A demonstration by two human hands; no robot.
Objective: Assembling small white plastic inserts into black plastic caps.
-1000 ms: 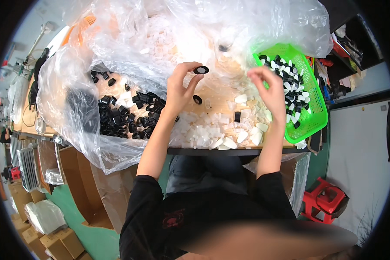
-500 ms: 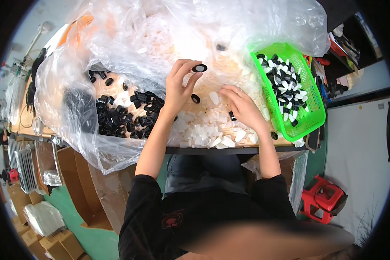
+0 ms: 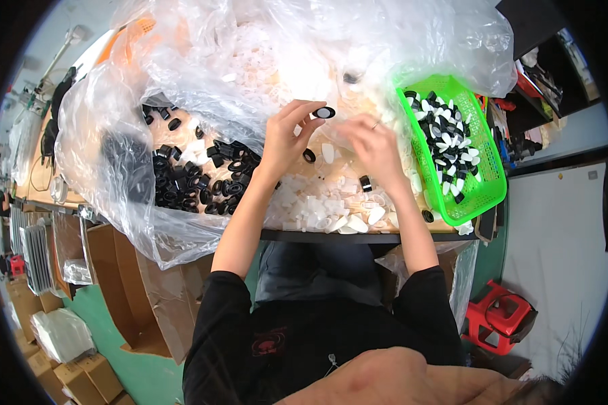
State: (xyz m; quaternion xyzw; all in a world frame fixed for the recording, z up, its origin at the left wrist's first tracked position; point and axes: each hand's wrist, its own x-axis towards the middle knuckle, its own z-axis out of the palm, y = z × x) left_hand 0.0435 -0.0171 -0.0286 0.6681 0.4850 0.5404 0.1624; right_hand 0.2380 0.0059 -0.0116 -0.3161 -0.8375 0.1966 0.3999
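Between the thumb and fingers of my left hand is a black oval cap with a white centre, held up above the table. To its right, my right hand hovers with fingers pointing toward that cap; motion blurs the fingertips, so whatever they may hold cannot be made out. Below the hands lie a black oval ring, a white oval piece and a small black cap. White and translucent plastic pieces spread along the near edge.
At left, black caps are heaped inside a clear plastic bag. A green basket at right holds black and white pieces. Clear plastic sheeting covers the far side. A red stool stands on the floor at right.
My left hand has shifted slightly right, still holding the oval cap. My right hand has risen off the pieces and moved up toward the cap, uncovering the small black cap below.
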